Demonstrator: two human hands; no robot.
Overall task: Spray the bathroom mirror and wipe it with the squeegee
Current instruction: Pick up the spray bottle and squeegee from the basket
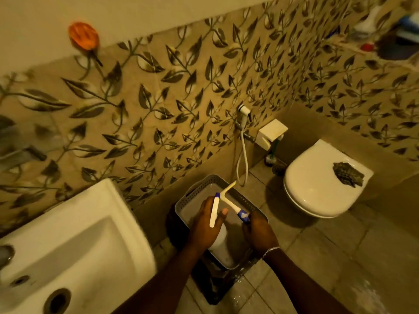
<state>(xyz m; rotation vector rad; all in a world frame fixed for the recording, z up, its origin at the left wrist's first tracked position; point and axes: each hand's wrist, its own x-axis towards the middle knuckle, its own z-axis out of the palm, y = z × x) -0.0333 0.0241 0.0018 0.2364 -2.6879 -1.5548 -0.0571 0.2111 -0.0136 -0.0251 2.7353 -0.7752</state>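
Both my hands are over a grey perforated basket (186, 197) on the floor by the tiled wall. My left hand (204, 226) grips a white spray bottle (221, 242) around its neck, and its white trigger with a blue tip points away from me. My right hand (260, 234) holds a squeegee (229, 199) by its blue-and-white handle. The cream blade end points toward the wall, over the basket's far rim. The mirror is not in view.
A white sink (74, 234) juts out at the left. A white toilet (317, 184) with its lid shut stands at the right, with a bidet hose (244, 155) and a toilet brush (273, 160) beside it. The basket rests on a dark stand (215, 291). The floor tiles look wet.
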